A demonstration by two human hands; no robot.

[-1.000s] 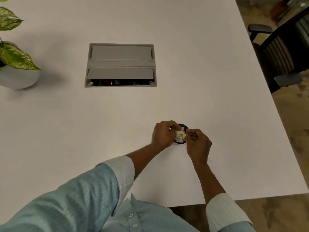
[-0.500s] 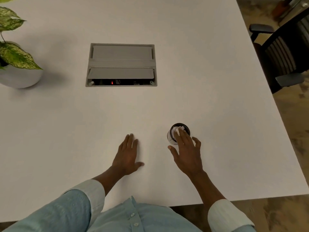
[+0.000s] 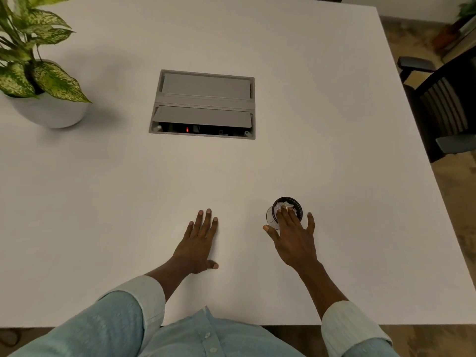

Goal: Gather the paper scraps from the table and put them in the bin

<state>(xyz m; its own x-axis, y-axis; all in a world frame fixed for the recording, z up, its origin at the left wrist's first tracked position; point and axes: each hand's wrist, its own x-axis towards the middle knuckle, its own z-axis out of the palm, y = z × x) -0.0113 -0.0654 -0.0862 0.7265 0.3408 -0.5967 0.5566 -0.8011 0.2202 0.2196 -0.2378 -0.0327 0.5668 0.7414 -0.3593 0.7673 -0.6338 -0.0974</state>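
Observation:
A small round bin with a dark rim stands on the white table, right of centre near the front edge. White paper scraps fill its mouth. My right hand is spread flat, its middle fingertips resting on the scraps in the bin, holding nothing. My left hand lies flat and open on the bare tabletop, a hand's width to the left of the bin. No loose scraps show on the table.
A grey cable box with one flap raised is set into the table's middle. A potted plant in a white pot stands at the far left. A black office chair sits past the table's right edge.
Both hands were pinching scraps together over the bin a second ago. They let go; the left hand moved away left and flattened on the table, the right opened onto the bin.

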